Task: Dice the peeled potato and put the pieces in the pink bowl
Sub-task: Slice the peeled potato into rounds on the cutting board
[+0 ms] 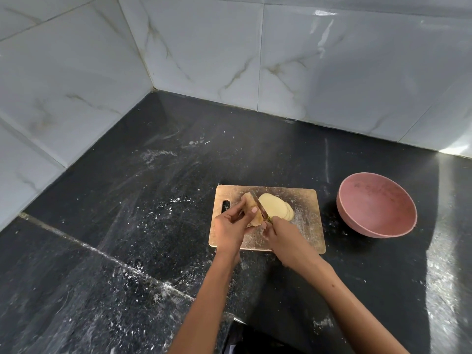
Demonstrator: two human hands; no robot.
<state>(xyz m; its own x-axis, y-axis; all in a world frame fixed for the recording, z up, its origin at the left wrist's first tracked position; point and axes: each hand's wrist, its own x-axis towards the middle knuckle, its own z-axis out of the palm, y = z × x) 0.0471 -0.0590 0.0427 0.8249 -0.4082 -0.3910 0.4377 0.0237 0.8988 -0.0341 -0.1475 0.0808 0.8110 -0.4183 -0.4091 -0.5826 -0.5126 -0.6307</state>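
We gripped the knife [259,204] with our right hand [286,242] curled round its handle, and our left hand [229,227] pinched the uncut end of the potato [249,212] on the cutting board [304,226], so we judged it wise to keep those fingertips tucked back from the blade. The slices [277,206] lay fanned just beyond, needing stacking and cross-cuts. Farther right on the table [153,200] sat the pink bowl [376,208], holding no pieces.

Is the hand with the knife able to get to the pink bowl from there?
Probably yes. The right hand grips the knife, and only bare counter lies between the board and the pink bowl.
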